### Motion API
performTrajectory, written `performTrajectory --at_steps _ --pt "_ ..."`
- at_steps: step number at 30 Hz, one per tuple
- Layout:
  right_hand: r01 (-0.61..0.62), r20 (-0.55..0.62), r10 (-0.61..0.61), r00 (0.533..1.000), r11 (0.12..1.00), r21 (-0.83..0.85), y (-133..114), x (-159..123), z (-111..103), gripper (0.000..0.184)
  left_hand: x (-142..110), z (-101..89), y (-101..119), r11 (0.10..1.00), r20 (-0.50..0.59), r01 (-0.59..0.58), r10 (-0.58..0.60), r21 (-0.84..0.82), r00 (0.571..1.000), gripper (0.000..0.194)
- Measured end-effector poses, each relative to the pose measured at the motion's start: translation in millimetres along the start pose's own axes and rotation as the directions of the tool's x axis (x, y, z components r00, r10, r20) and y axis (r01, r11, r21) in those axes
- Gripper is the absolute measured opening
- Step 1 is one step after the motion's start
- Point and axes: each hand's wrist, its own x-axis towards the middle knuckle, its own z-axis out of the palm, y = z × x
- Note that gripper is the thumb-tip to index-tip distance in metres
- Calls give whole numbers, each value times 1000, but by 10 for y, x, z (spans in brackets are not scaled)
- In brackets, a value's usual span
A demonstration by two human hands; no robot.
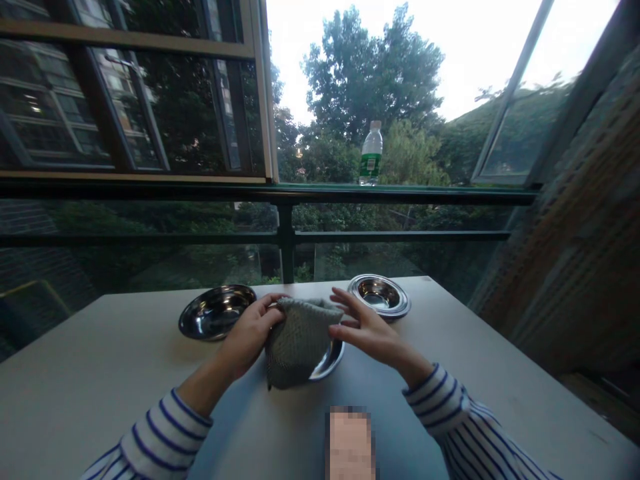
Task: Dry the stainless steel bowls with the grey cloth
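Observation:
A grey-green cloth (300, 343) hangs down over the left part of a shiny metal bowl (330, 365) in the middle of the table. My left hand (255, 333) grips the cloth at its upper left edge, its fingers partly behind the fabric. At the cloth's upper right corner is my right hand (367, 330), with fingers spread apart; whether a fingertip touches the fabric I cannot tell. Most of that bowl is hidden by the cloth.
A wide metal bowl (215, 313) stands behind on the left, and stacked metal bowls (383, 297) at the back right of the white table (125, 387). Beyond are a railing (410, 195) and a plastic bottle (371, 157). A pixelated patch covers the lower middle.

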Motion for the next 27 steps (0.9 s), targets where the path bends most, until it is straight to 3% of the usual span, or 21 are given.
performTrajectory --at_steps 4,7,9,13,16,20,22,27 --pt "-30 -1 31 1000 993 116 39 30 87 32 5 6 -38 983 -3 84 -85 -160 996 30" --pt "-12 -58 23 998 982 187 35 21 127 21 -2 9 -79 979 51 125 -118 -159 992 38" --pt "-11 -43 23 999 969 245 30 -9 144 22 5 15 -106 979 87 123 -110 -165 990 43" --pt "-71 94 40 995 933 353 74 -72 206 36 39 31 -137 960 99 97 -73 -263 992 31" --pt "-81 96 48 994 918 389 149 -71 258 33 29 27 -150 952 111 113 -84 -286 990 30" --pt "-31 35 19 999 921 387 198 -42 278 33 -47 -17 -195 956 310 229 -166 -181 936 39" --pt "-7 58 -16 998 931 365 185 -45 256 37 -76 -50 -230 962 350 229 -166 -148 922 44" --pt "63 236 -124 964 967 249 112 -112 125 39 -72 -114 -297 965 251 202 -156 -170 955 34"
